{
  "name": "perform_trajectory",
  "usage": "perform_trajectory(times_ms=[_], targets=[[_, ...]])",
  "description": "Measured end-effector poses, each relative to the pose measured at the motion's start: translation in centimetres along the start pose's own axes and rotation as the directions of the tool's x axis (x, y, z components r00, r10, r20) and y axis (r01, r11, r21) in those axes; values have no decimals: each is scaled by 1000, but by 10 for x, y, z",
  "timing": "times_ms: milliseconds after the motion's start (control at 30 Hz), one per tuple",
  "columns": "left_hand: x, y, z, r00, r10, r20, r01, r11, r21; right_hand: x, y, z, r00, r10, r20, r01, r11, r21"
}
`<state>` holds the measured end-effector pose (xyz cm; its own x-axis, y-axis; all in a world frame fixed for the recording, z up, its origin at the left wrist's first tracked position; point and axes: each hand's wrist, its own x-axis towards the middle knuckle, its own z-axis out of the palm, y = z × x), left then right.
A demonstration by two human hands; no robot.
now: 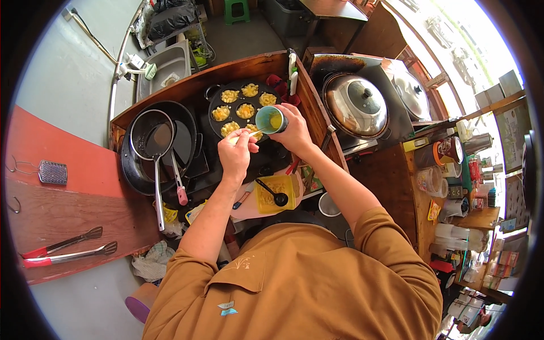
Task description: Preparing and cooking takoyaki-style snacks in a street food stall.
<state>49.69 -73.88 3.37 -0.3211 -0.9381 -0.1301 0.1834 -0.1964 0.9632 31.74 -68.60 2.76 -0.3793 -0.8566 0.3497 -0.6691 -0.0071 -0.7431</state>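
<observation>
My right hand (294,132) grips a blue-green cup (263,117) tilted over the near right of the pan. Yellow stuff shows inside the cup. My left hand (234,156) pinches a thin pale-handled utensil (256,133) whose tip is at the cup's mouth; its working end is hard to make out. Below both hands lies a dark round pan (233,107) with several wells, each holding chunky yellow food (221,113). The cup and my hands partly cover the nearest wells. Closer to me, a yellow tray (259,199) contains pale pieces and a black ladle (280,199).
On the left, a sieve (152,133) with a long handle rests over a dark wok (127,164). A wooden guard (187,84) encloses the stove. To the right stands a lidded pot (357,105). Tongs (73,258) and a grater (52,172) hang on the left wall.
</observation>
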Motion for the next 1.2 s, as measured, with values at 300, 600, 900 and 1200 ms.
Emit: perform_trajectory(times_ms=[300,600,900,1200], targets=[[0,22,-13,1000,-7,16,7,1000,-11,-2,1,11,994,113,-7,-113,992,54],[16,38,-28,1000,23,-21,-21,998,64,-4,7,24,973,231,13,-231,972,42],[34,39,-45,997,23,-72,-16,996,91,-3,-9,13,952,285,107,-296,950,100],[84,62,-60,978,155,-137,-142,985,97,-9,-6,0,952,264,155,-294,931,218]])
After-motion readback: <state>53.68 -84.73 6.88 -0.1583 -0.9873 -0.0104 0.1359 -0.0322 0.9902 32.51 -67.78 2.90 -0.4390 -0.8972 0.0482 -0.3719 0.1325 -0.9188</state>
